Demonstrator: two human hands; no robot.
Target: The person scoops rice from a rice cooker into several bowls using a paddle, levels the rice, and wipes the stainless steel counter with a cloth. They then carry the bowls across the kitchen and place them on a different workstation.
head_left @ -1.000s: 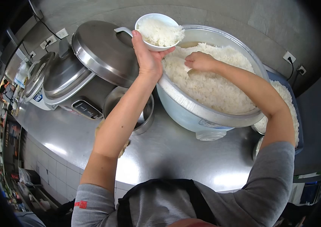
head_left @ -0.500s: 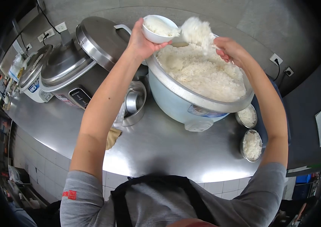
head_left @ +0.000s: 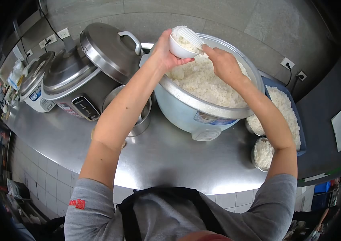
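Observation:
My left hand (head_left: 165, 55) is closed around a small white bowl (head_left: 181, 51), raised over the near-left rim of a big light-blue rice cooker (head_left: 174, 110). Cooked rice (head_left: 181, 39) fills the bowl, partly covered by a white rice paddle (head_left: 191, 36) with a ridged blade. The fingers of my right hand (head_left: 223, 64) are wrapped round the paddle's handle, which they mostly hide. Below both hands, a large mass of rice (head_left: 206, 90) lies inside the open cooker.
Two metal bowls of rice (head_left: 263, 154) stand right of the cooker, beside a blue tub (head_left: 303, 140) holding more rice. At left are a steel pot (head_left: 140, 127), a dark cooker (head_left: 74, 102), a tilted lid (head_left: 108, 52) and a smaller white cooker (head_left: 38, 96).
The paddle, heaped with rice before, now lies face down over the bowl. My right hand has moved left and the bowl slightly right and down. The blue tub has come into clearer view.

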